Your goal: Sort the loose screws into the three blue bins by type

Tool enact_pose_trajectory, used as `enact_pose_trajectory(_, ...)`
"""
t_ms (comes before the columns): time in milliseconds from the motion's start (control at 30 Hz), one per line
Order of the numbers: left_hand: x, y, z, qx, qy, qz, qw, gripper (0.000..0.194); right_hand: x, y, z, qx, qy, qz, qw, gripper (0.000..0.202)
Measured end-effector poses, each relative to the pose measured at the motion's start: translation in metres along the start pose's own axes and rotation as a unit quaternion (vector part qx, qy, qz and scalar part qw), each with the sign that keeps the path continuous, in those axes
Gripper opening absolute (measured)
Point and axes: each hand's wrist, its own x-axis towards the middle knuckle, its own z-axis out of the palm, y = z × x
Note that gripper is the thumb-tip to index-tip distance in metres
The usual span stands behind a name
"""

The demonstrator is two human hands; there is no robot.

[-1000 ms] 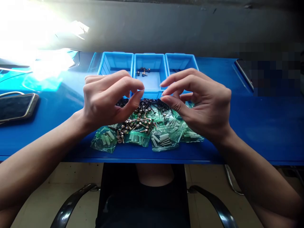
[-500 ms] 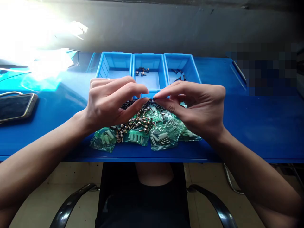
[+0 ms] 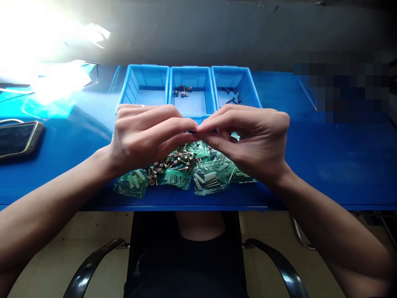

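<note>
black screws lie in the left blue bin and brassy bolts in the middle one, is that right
Not quite: the head view shows black screws in the right blue bin, not the left; brassy bolts are in the middle bin.

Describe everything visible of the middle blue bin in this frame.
The middle bin is bright blue, open-topped and roughly rectangular, with smooth walls that look like plastic. It stands upright on the blue table, in a row between the left bin and right bin. A small cluster of brassy and dark screws lies toward its far left. The left hand and right hand hide much of its near wall; whether either touches it cannot be told.
</note>
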Motion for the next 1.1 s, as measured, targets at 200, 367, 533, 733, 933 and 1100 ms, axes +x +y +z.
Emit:
enact_pose_trajectory(200,0.0000,-0.0002,-0.0041,0.004,-0.026,-0.003,1.000,0.004,0.0008,-0.0005,-0.0021,-0.004,-0.005,0.011,1.000,0.009)
enact_pose_trajectory(367,0.0039,-0.0032,-0.0039,0.001,-0.012,0.022,1.000,0.004,0.0003,-0.0014,-0.0038,-0.019,0.000,0.013,1.000,0.007)
enact_pose_trajectory(533,0.0057,-0.0020,-0.0002,0.000,0.010,0.026,1.000,0.003,-0.0012,-0.0014,-0.0021,-0.018,0.003,0.013,1.000,0.009)
enact_pose_trajectory(733,-0.0007,0.0010,-0.0009,0.004,-0.007,-0.023,1.000,0.006,-0.0017,-0.0005,-0.0023,-0.022,0.008,0.020,1.000,0.007)
enact_pose_trajectory(933,-0.0009,-0.0021,-0.0044,0.011,-0.006,-0.018,1.000,0.007,-0.0003,0.0008,-0.0033,-0.012,0.018,0.019,1.000,0.008)
enact_pose_trajectory(1100,0.0024,-0.0082,-0.0061,0.003,0.002,0.019,1.000,0.007,0.0002,-0.0003,-0.0025,0.013,0.031,0.022,0.999,0.009)
